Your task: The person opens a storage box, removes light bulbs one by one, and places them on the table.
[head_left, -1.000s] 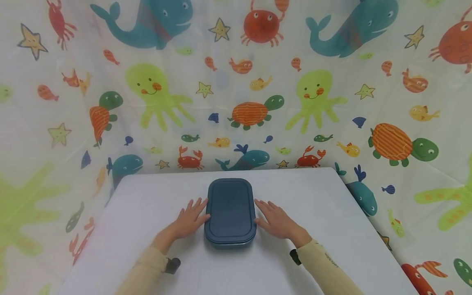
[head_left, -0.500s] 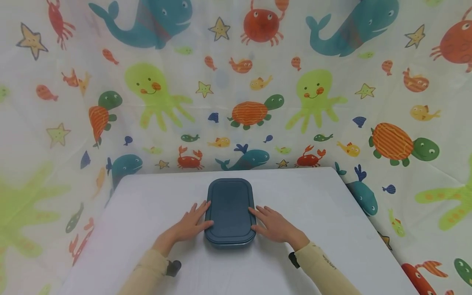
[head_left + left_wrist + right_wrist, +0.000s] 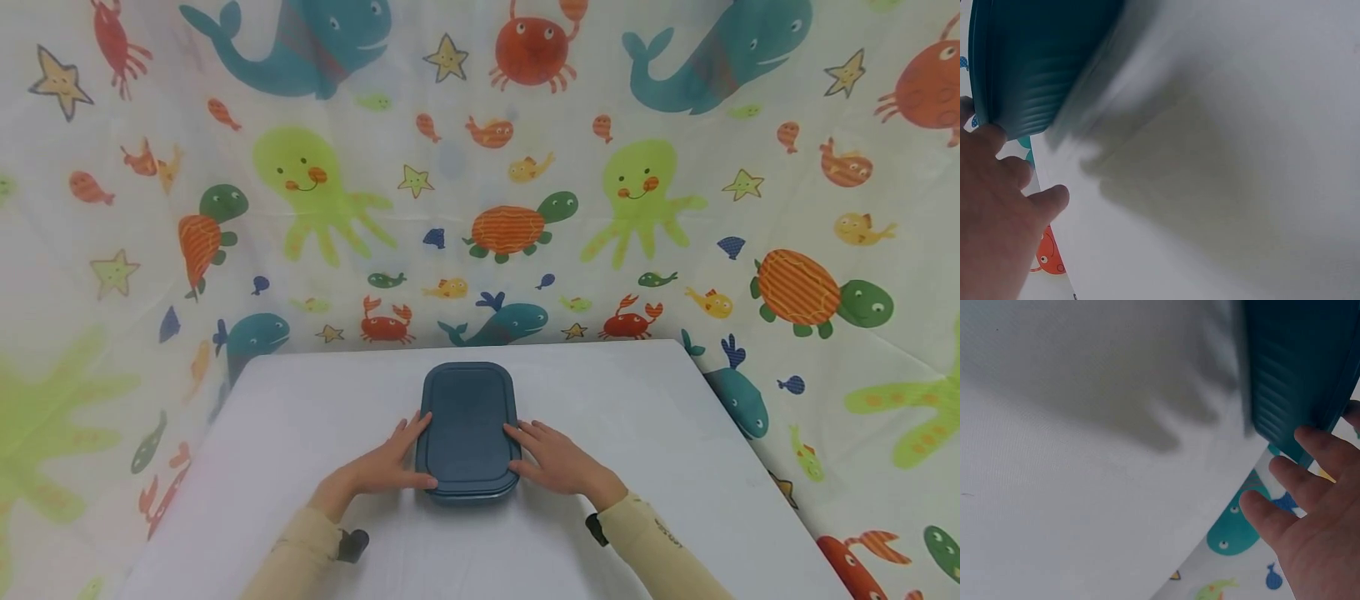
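One blue box (image 3: 468,427), long axis pointing away, left hand (image 3: 387,465) and right hand (image 3: 557,461) outspread, touching it

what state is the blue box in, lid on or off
On: the lid spans the blue box edge to edge, so its inside is hidden.

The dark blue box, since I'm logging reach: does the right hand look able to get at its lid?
Very likely yes: the right hand has fingertips at the right edge of the lid, with nothing visible in the way.
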`<state>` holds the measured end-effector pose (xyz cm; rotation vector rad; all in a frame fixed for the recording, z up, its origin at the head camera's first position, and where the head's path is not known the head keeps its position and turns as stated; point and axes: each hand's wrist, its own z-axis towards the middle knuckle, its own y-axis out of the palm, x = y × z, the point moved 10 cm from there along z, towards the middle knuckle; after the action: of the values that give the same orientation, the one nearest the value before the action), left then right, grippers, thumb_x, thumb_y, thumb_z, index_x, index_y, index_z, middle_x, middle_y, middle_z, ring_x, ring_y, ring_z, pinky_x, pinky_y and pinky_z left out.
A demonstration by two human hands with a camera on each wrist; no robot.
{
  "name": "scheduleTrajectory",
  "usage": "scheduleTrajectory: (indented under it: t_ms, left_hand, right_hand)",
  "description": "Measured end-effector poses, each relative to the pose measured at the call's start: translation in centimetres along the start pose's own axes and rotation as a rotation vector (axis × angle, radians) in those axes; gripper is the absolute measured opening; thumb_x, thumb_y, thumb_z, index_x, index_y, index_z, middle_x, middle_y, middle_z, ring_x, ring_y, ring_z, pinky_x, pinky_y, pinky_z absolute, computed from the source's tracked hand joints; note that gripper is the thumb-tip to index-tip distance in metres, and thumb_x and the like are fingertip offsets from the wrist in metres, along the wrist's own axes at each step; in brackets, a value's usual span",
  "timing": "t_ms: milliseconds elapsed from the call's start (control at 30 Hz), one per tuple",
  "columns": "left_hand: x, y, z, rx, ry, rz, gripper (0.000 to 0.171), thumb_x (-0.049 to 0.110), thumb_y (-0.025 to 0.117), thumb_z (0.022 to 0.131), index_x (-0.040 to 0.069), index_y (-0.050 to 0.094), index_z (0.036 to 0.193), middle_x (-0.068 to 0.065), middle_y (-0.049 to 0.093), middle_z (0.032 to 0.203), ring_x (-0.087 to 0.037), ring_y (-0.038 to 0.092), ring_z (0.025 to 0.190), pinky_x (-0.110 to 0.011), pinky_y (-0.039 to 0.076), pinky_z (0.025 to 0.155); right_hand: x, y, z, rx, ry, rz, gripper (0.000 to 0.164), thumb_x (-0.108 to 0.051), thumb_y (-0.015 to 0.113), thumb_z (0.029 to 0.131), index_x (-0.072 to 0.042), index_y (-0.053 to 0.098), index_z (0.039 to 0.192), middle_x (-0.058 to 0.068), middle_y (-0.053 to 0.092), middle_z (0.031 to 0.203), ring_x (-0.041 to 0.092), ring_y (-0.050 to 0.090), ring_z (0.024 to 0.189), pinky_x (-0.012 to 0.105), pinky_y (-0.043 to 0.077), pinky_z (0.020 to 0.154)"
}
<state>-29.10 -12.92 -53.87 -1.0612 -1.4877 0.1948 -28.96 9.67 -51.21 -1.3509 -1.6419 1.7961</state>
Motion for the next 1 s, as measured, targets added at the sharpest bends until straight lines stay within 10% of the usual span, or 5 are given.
scheduleTrajectory:
  t_ms: [1000]
  left_hand:
    - [-0.33,0.50,-0.24,0.008,-0.017,-0.037,0.133,0.052,0.086,0.066,0.017,-0.003,0.158,-0.009,-0.001,0.164,-0.034,-0.003,0.149,-0.059,0.016,0.116]
  right_hand:
    - [-0.76,0.73,-0.54,-0.013,-0.030,0.006,0.102,-0.070,0.060,0.082,-0.011,0.022,0.156,0.016,0.015,0.162,0.038,0.019,0.146,0.057,0.028,0.113]
